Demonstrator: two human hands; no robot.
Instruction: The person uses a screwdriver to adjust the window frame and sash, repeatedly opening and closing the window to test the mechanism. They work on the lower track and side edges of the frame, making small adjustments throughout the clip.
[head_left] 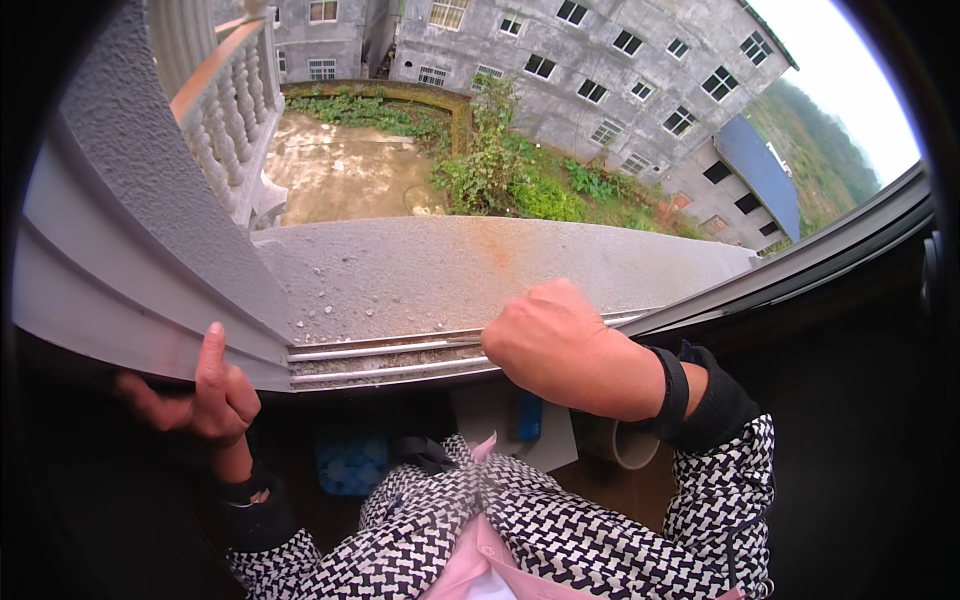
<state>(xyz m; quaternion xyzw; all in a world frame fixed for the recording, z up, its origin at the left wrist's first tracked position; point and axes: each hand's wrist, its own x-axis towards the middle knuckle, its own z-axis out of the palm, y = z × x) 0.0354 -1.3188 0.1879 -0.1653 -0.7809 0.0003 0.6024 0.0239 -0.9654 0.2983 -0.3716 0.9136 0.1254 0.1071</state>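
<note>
My right hand [555, 345] is closed in a fist, back upward, over the sliding-window track [380, 362] at the sill. A thin greyish tip shows beside its knuckles along the track; what the fist holds is mostly hidden. Dirt lies in the grooves between the white rails. My left hand [215, 395] is at the left window frame [150, 290], one finger pointing up against its lower edge. Its other fingers stretch leftward into shadow and look blurred, with nothing seen in them.
Beyond the track is a rough concrete ledge [400, 270] with loose crumbs and a rust stain, dropping to a yard. A dark window sash [800, 270] slants at right. Below the sill are a blue container [350, 462] and a round pale-rimmed vessel [636, 462].
</note>
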